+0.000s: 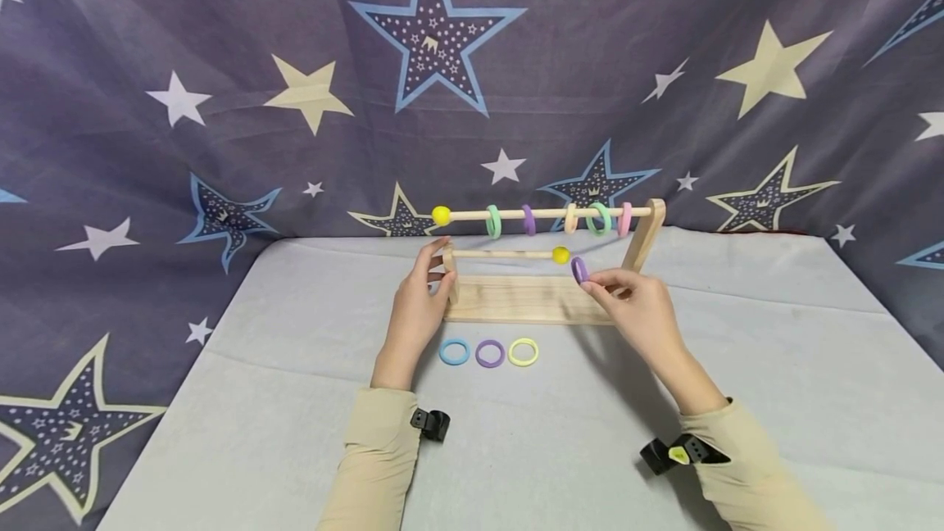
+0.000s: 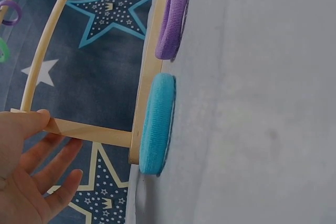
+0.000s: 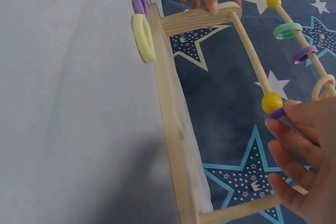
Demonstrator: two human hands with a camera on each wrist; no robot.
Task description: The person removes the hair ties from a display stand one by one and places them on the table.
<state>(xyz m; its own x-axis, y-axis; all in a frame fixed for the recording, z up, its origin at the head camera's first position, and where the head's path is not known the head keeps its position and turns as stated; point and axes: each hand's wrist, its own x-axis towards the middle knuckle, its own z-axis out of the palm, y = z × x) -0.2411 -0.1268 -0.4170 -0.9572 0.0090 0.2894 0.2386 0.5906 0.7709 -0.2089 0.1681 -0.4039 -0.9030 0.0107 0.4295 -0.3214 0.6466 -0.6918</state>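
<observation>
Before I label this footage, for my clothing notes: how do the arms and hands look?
The left sleeve and right sleeve are plain beige. Each carries a black device near its end; the right one shows a yellow-green patch. Left hand and right hand are gloveless.

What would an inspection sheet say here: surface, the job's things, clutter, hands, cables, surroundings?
Surface: pale cloth, faintly creased.
Job's things: wooden stand; its upper bar carries five rings: green, purple, peach, green, pink. Lower bar has none. Blue ring, loose purple ring and yellow ring lie in front.
Clutter: nothing seen.
Hands: left hand holds the stand's shorter post; right hand pinches another purple ring by the lower bar's yellow ball.
Cables: nothing seen.
Surroundings: dark star-patterned curtain behind.
</observation>
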